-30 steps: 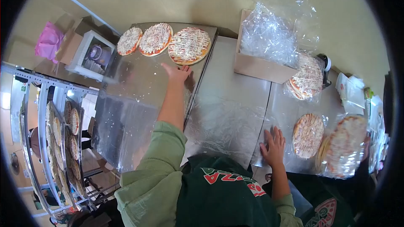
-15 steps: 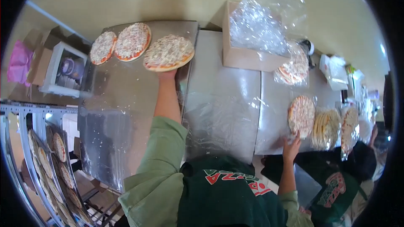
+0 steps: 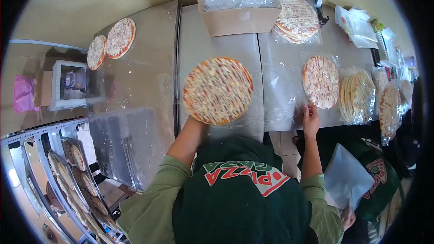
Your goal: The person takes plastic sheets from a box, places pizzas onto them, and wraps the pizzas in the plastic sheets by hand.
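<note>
My left hand [image 3: 195,124] carries a topped, uncooked pizza [image 3: 218,91] from underneath, above the middle of the metal tables. Most of that hand is hidden below the crust, and the pizza is blurred by motion. Another pizza [image 3: 320,82] lies on the right-hand table, with clear plastic [image 3: 335,59] showing around its edge. At its lower left edge is my right hand [image 3: 310,118], fingers pinched together, seemingly on the plastic. Two more pizzas, one [image 3: 120,38] partly beside a smaller-looking one [image 3: 96,52], lie at the far left.
A cardboard box [image 3: 239,21] full of clear bags stands at the back, beside bagged pizzas [image 3: 297,20]. Bagged crusts [image 3: 354,96] and a wrapped pizza [image 3: 389,108] are at right. A rack of pizzas [image 3: 68,185] stands at left. A co-worker's hand [image 3: 347,219] holds a bag [image 3: 346,171].
My left hand has lifted the pizza away from the left table and moved it right. My right hand stays by the pizza on the right table, its fingers now more closed. The view has shifted.
</note>
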Motion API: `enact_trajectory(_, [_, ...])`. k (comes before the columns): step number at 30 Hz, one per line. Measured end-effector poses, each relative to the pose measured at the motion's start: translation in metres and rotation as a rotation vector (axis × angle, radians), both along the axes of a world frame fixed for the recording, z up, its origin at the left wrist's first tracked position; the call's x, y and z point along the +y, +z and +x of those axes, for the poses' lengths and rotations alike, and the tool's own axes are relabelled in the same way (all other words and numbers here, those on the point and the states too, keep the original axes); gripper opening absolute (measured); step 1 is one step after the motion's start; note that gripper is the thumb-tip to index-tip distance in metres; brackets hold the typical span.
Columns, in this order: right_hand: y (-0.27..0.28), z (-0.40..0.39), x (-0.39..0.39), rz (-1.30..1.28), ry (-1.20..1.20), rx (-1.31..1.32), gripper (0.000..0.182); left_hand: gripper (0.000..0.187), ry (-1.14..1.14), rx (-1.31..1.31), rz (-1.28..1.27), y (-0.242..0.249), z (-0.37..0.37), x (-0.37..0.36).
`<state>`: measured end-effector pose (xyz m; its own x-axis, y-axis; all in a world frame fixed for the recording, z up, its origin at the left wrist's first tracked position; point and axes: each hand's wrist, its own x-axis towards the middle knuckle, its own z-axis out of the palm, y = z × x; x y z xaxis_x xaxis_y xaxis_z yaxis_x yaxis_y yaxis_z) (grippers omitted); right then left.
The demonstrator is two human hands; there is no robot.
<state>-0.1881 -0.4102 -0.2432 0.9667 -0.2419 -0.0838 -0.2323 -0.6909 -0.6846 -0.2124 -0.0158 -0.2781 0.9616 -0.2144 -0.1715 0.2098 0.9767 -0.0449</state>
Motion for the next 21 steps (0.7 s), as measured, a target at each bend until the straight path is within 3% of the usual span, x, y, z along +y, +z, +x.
enact_trajectory(5, [-0.009,0.007,-0.006,0.212,0.039,-0.012,0.019,0.056,-0.157,-0.052,-0.100,0.005,0.008,-0.043])
enact_trajectory(8, [-0.007,0.010,-0.011,0.225,0.134,0.018,0.020,0.055,-0.152,0.004,-0.027,0.007,0.008,-0.050])
enact_trajectory(11, [0.039,0.015,0.017,0.481,0.069,0.132,0.023,0.052,-0.030,0.240,0.255,0.009,-0.012,-0.047])
enact_trajectory(14, [0.084,0.020,0.066,0.723,0.148,0.185,0.036,0.054,0.127,0.514,0.555,0.019,-0.042,-0.033])
enact_trajectory(17, [0.109,0.013,0.143,0.765,0.343,0.224,0.048,0.048,0.062,0.502,0.923,0.039,-0.082,-0.002])
enact_trajectory(19, [0.096,0.001,0.193,0.873,0.557,0.343,0.053,0.048,0.216,0.512,1.706,0.056,-0.101,0.026])
enact_trajectory(20, [0.091,-0.005,0.219,0.731,0.630,0.377,0.054,0.050,0.323,0.541,2.144,0.069,-0.107,0.039])
enact_trajectory(21, [0.083,-0.011,0.239,0.584,0.697,0.409,0.055,0.048,0.325,0.541,2.338,0.063,-0.114,0.057])
